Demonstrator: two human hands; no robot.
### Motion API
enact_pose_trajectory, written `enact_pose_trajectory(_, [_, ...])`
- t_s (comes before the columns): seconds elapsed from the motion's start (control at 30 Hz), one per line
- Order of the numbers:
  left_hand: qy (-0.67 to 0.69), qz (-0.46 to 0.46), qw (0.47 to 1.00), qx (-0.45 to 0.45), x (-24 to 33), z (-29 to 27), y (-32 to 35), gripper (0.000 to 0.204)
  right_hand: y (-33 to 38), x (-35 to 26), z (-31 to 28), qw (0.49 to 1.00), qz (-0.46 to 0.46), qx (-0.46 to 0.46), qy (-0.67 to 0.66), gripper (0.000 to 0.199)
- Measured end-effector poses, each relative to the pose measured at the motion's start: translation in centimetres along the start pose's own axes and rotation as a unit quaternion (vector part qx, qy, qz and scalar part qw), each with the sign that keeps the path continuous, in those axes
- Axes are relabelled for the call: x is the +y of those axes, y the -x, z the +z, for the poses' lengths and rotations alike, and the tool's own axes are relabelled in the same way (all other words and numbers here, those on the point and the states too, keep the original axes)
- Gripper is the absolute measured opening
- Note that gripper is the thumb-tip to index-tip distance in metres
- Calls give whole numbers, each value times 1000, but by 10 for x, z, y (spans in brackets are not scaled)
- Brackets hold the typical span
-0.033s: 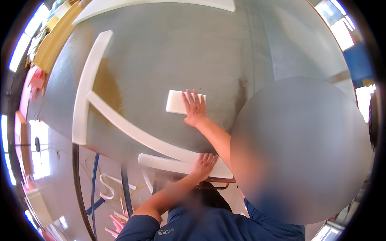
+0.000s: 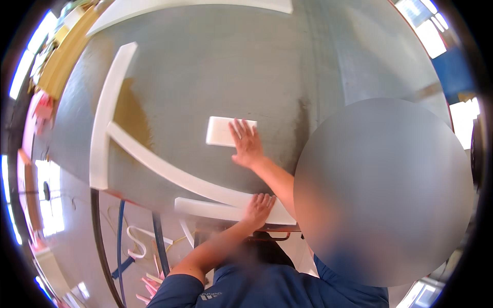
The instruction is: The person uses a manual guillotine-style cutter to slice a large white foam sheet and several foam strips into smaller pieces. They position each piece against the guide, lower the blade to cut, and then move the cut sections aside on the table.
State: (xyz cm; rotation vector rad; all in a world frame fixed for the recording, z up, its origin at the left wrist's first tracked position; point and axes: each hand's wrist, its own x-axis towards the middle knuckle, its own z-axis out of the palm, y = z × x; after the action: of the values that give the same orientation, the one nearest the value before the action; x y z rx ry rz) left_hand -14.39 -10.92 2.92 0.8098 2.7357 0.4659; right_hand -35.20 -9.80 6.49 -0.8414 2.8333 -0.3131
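Observation:
A small white rectangular foam-like block (image 2: pixel 218 132) lies flat at the middle of the grey table. The fingertips of my right hand (image 2: pixel 248 150) rest on its right part, fingers spread, with the palm just off its near edge. At the table's near edge, my left hand (image 2: pixel 259 209) lies with fingers stretched over the right part of the white strips. A long curved white strip (image 2: pixel 177 177) and a shorter straight strip (image 2: pixel 205 208) converge there. The curved strip's far end touches a long upright-lying white strip (image 2: pixel 107 118) on the left.
The grey table (image 2: pixel 226 66) carries a brown stain left of centre. A large white piece (image 2: pixel 195 7) lies at its far edge. Pink and white scraps (image 2: pixel 150 285) are on the floor at the lower left. A large grey blurred disc covers the right side and part of my right arm.
My right hand has drawn slightly toward me, so less of it covers the block. The whole view has shifted a little. My left hand stays on the strips.

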Motion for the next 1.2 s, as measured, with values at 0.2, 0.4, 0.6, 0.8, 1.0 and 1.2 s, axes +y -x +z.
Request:
enact_pose_trajectory(0.2, [72, -31, 996, -35, 16, -1, -76, 77, 193, 81, -43, 994, 38, 30, -102, 99])
enact_pose_trajectory(0.4, [-4, 22, 1000, 2, 88, -13, -140, 93, 313, 146, -31, 990, 131, -27, 44, 100])
enact_pose_trajectory(0.6, [1, -6, 1000, -30, 113, -5, -159, 123, 321, 177, -8, 987, 156, -25, 34, 87])
enact_pose_trajectory(0.8, [-83, -67, 989, -104, 52, -69, -79, 141, 316, 183, 9, 987, 138, -25, 81, 75])
enact_pose_trajectory(1.0, [-116, -93, 987, -59, -43, -70, -20, 132, 321, 183, 16, 984, 155, -34, 80, 82])
enact_pose_trajectory(1.2, [-91, -39, 995, -28, -23, -52, -37, 114, 345, 202, 8, 973, 199, -60, 100, 75])
